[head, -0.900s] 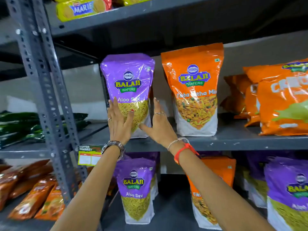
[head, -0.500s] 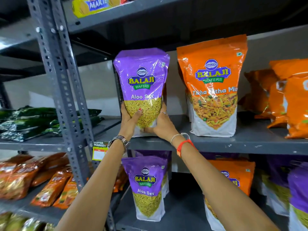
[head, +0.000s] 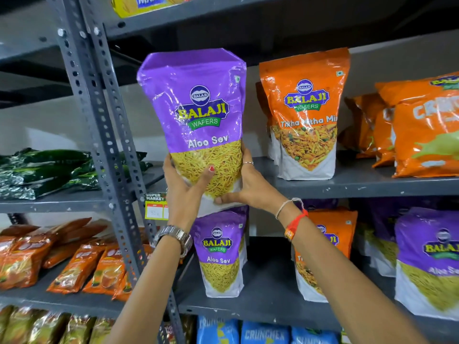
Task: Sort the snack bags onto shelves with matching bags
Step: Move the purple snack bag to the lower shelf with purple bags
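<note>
A purple Aloo Sev bag (head: 196, 115) is held upright in front of the middle shelf (head: 347, 186), pulled out past its front edge. My left hand (head: 185, 187) grips its lower left side, thumb across the front. My right hand (head: 250, 186) clasps its lower right corner from beneath. Orange Tikha Mitha Mix bags (head: 306, 112) stand on the same shelf to the right. On the shelf below stand another purple Aloo Sev bag (head: 219, 254), an orange mix bag (head: 330, 239) partly hidden by my right arm, and more purple bags (head: 427, 261) at the right.
A perforated grey upright post (head: 99, 125) stands just left of the held bag, with a price tag (head: 156, 206) on the shelf edge. Orange puffed bags (head: 422, 127) fill the right. Green packs (head: 49, 170) and orange sachets (head: 74, 264) lie on the left rack. Blue bags (head: 265, 333) sit lowest.
Both hands closed around the purple Aloo Sev bag and lifted it off the middle shelf toward me; it now appears larger and nearer. The camera view shifted left and down.
</note>
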Tool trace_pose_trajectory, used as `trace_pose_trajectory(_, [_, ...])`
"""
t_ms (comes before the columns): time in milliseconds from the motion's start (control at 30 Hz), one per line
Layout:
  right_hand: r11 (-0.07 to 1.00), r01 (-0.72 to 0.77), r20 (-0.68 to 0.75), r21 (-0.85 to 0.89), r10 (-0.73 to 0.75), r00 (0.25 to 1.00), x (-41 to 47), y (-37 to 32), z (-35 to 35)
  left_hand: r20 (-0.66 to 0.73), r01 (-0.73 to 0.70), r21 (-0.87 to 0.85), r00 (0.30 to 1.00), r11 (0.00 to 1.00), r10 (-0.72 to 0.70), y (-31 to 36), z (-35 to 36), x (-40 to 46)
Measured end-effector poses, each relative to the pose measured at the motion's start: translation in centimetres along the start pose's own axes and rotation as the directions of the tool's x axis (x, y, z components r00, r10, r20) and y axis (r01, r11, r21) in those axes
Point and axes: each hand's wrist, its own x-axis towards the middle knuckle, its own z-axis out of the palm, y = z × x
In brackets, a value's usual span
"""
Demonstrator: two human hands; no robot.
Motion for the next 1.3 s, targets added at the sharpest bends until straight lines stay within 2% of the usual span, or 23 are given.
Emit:
trace_pose_trajectory(167, [0.994,-0.077,0.051,0.078,0.073,0.996,-5.6,1.0,1.6,-0.007,0.103,-0.009,0.995,0.995,-0.103,-0.4,-1.8,-4.8])
trace_pose_trajectory(433, [0.945,-0.305,0.124,0.113,0.291,0.949,-14.7,7.4,5.1,-0.05,0.296,0.272,0.955,0.916,-0.294,-7.3,-2.6,-12.3])
trace_pose_trajectory(700, [0.891,-0.454,0.16,0.015,0.446,0.88,-20.0,13.9,5.8,-0.066,0.29,0.49,0.953,0.822,-0.297,-12.4,0.0,-18.5])
trace_pose_trajectory(800, [0.862,-0.507,0.159,-0.027,0.504,0.849,-20.3,16.7,5.2,-0.078,0.336,0.529,0.934,0.779,-0.35,-14.5,2.1,-19.3])
trace_pose_trajectory(1033, [0.731,-0.682,0.157,-0.015,0.676,0.72,-21.3,23.1,3.3,-0.055,0.403,0.555,0.891,0.728,-0.451,-19.6,7.4,-19.5])
trace_pose_trajectory(1300, [0.731,-0.681,0.175,-0.044,0.677,0.715,-19.3,26.5,2.8,-0.188,0.528,0.475,0.843,0.704,-0.504,-22.5,9.8,-18.9])
